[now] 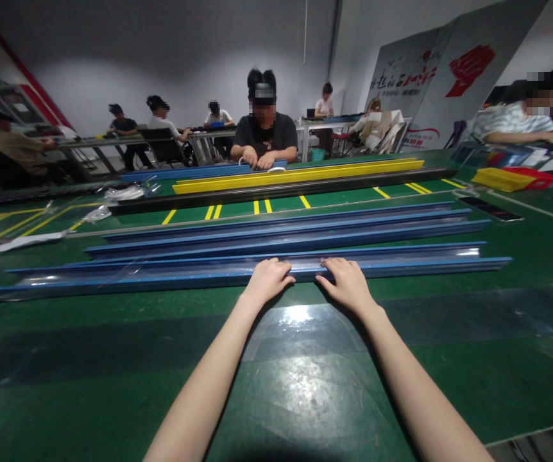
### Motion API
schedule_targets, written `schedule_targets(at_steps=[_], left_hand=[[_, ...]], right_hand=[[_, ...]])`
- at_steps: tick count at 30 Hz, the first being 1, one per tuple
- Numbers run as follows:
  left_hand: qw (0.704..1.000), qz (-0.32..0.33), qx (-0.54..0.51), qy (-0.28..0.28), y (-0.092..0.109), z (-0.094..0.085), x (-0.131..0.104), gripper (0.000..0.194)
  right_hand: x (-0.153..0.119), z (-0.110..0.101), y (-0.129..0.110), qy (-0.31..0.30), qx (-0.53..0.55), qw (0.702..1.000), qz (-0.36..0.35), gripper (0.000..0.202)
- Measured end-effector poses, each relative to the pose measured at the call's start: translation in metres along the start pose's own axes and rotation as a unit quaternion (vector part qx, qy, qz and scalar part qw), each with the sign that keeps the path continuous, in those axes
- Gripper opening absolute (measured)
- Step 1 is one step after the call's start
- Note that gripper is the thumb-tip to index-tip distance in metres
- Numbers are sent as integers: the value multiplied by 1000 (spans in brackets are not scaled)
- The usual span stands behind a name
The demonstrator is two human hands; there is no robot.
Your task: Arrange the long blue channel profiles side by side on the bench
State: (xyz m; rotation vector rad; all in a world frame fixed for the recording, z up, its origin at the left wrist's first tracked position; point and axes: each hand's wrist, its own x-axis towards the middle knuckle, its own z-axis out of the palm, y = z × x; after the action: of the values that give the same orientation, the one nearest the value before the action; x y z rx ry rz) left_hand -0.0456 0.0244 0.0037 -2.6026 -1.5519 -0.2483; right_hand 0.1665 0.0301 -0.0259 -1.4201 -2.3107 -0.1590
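Note:
A long blue plastic channel [416,264] lies across the table in front of me, its hollow side up, with clear film showing inside it. My left hand [269,281] holds its near wall, left of the middle, fingers reaching over into the channel and thumb pointing inward. A short way to the right, my right hand [347,282] grips the same wall in a mirrored pose. The fingertips of both hands are partly hidden inside. Nearer to me, a wide clear plastic strip [473,316] lies flat on the table, passing beneath my forearms.
More blue channels [296,237] lie just behind. Beyond them are a dark rail [334,184], a yellow rail [300,176] and a co-worker's hands [260,159]. A phone [491,208] and a yellow tray [500,179] sit at the right on the green table [113,398].

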Motion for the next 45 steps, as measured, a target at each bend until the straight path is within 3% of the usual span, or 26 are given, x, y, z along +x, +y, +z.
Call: schedule_targets(at_steps=[26, 35, 45], left_hand=[[999, -32, -42, -5, -4, 8, 0, 28], [998, -1, -57, 10, -2, 2, -1, 22], [996, -31, -89, 12, -5, 2, -1, 23]], right_hand=[[-1, 0, -1, -3, 17, 1000, 6, 32], [0, 0, 0, 0, 23, 1000, 1, 31], [-1, 1, 1, 6, 18, 1000, 0, 30]])
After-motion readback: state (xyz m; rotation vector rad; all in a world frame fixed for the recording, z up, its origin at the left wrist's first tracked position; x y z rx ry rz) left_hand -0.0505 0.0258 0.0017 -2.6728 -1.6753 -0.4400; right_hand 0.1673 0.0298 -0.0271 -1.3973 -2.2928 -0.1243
